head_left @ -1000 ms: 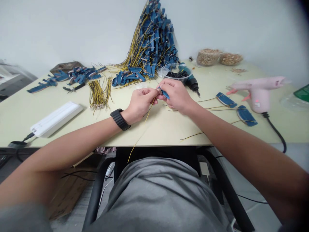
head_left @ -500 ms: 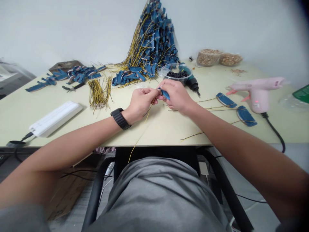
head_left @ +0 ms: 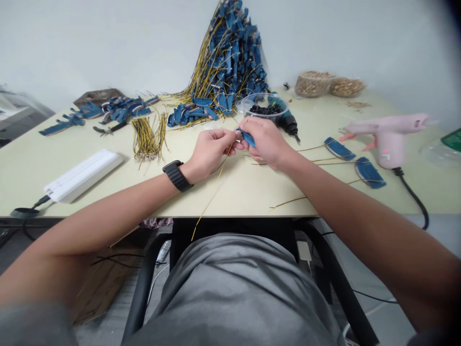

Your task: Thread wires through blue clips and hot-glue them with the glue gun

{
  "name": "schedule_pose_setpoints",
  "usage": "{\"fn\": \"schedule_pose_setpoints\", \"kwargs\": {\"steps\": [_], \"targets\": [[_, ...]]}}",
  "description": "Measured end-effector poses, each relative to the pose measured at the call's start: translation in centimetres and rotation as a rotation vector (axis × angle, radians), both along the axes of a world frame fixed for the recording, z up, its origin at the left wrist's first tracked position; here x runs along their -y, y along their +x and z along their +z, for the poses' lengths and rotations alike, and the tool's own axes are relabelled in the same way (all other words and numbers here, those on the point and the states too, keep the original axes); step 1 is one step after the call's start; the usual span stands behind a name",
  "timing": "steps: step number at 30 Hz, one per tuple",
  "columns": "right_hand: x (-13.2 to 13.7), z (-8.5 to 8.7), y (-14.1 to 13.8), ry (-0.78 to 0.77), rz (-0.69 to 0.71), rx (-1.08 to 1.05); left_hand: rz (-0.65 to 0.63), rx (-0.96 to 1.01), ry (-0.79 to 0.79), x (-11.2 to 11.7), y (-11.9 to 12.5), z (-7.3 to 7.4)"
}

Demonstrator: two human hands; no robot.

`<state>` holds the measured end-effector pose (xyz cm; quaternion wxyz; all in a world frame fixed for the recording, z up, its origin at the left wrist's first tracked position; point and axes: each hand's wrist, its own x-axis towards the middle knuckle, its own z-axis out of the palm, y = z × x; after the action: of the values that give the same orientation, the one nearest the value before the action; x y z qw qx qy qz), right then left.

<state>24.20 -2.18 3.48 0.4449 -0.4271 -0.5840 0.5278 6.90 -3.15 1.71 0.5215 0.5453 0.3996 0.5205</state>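
Left hand (head_left: 211,154) and right hand (head_left: 264,142) pinch a small blue strip (head_left: 247,137) between their fingers above the surface (head_left: 245,192), a yellow wire (head_left: 216,192) trailing down past its front edge. Just beyond the hands sit a bowl of black beads (head_left: 266,108) and a towering heap of wired blue strips (head_left: 230,62); a pink glue gun (head_left: 389,139) lies to the right.
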Motion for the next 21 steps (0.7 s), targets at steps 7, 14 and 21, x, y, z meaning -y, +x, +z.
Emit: {"fn": "schedule_pose_setpoints", "kwargs": {"steps": [7, 14, 21], "targets": [[0.08, 0.0, -0.2, -0.028, 0.017, -0.018, 0.011, 0.0, 0.014, -0.33, -0.08, -0.55], [0.22, 0.1, -0.42, -0.041, 0.017, -0.028, 0.023, 0.006, 0.005, -0.62, 0.05, -0.71], [0.1, 0.26, -0.32, -0.055, 0.01, -0.017, 0.004, -0.003, 0.01, -0.53, -0.06, -0.47]]}}
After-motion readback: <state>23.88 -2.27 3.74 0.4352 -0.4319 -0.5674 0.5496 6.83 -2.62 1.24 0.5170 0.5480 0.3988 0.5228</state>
